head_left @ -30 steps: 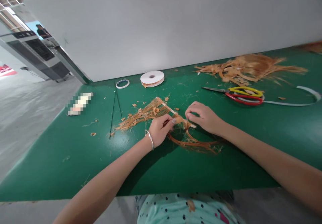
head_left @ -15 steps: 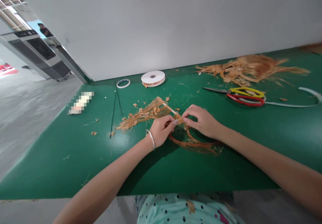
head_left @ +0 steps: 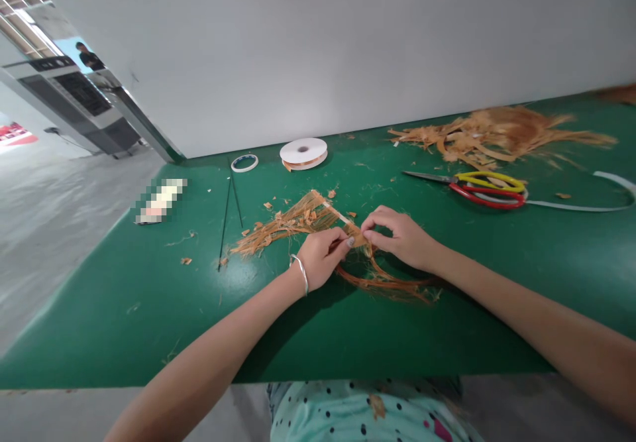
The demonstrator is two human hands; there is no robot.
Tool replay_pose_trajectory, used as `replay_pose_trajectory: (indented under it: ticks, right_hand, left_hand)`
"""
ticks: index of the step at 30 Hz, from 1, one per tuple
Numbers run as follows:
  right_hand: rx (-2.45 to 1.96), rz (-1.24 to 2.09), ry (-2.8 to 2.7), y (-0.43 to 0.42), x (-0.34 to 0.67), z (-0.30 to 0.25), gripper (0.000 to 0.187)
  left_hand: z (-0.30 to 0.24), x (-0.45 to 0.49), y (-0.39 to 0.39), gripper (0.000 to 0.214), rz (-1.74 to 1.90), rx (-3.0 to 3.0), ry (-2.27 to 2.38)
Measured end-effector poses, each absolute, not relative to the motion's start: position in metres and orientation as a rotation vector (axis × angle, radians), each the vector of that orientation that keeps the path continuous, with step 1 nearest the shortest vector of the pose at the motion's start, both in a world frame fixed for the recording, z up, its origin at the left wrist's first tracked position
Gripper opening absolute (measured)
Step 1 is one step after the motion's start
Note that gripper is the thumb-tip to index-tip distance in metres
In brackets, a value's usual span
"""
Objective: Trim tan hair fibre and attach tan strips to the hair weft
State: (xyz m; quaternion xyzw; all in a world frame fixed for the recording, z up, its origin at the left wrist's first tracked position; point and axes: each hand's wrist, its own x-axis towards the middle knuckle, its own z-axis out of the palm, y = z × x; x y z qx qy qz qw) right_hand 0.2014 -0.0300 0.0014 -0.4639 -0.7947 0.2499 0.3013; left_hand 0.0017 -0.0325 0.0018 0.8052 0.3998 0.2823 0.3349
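My left hand (head_left: 325, 256), with a silver bangle at the wrist, pinches a short strip of brown ribbon (head_left: 358, 238) between thumb and fingers. From the other side, the thumb and fingertips of my right hand (head_left: 400, 236) close on the same strip. Just behind the hands lies a frayed bundle of orange-brown ribbon fibres (head_left: 285, 224), with a thin white strip along its right edge. Looped brown strands (head_left: 397, 287) curve out below and between the hands. My fingers partly cover where strip and strands meet.
A ribbon spool (head_left: 303, 150), a tape roll (head_left: 244, 170) and two thin dark wires (head_left: 225, 223) rest on the green table (head_left: 149, 336). Scissors with red and yellow handles (head_left: 487, 201) lie right, before a heap of fibres (head_left: 507, 130). A grey panel (head_left: 348, 51) stands behind.
Both hands stay at nearly the same spot. More of the ribbon strip shows between the fingertips, spread flatter and wider. The view has shifted very slightly.
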Motion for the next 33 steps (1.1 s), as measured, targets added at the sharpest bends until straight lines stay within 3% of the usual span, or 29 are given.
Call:
replay_pose_trajectory:
  ticks: [21, 33]
  right_hand:
    - [-1.494, 0.660, -1.816, -0.021, 0.222, 0.006, 0.025]
    - [-1.233, 0.835, -2.043, -0.031, 0.197, 0.003, 0.021]
  left_hand:
    - [0.000, 0.000, -0.030, 0.030, 0.804, 1.926, 1.096]
    - [0.003, 0.001, -0.032, 0.027, 0.702, 2.134, 1.048]
